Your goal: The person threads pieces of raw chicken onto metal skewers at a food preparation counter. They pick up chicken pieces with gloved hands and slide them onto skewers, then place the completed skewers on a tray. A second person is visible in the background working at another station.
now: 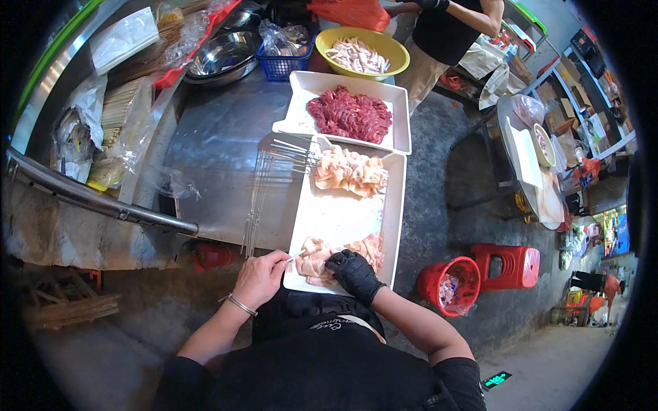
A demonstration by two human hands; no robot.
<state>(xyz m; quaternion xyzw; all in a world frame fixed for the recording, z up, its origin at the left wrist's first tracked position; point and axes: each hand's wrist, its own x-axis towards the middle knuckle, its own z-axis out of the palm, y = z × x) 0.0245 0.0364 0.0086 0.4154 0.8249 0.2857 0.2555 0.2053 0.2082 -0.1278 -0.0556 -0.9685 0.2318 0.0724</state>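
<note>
My left hand (259,281), bare with a bracelet at the wrist, pinches a thin metal skewer (295,257) at the near left rim of a white tray (343,222). The skewer's tip runs into pale raw meat (315,264). My right hand (354,275), in a black glove, has its fingers closed on that meat at the skewer's end; its fingertips are partly hidden. More pale meat (373,251) lies just right of the glove. Toward the tray's far end rests a bundle of loaded meat skewers (351,171), their bare metal ends pointing left.
Loose metal skewers (253,205) lie on the steel table (219,154) left of the tray. Beyond are a tray of red meat (351,116), a yellow basin (401,63) and a blue basket (282,68). A red bucket (439,308) and stool (510,267) stand right. Another person (456,31) stands behind.
</note>
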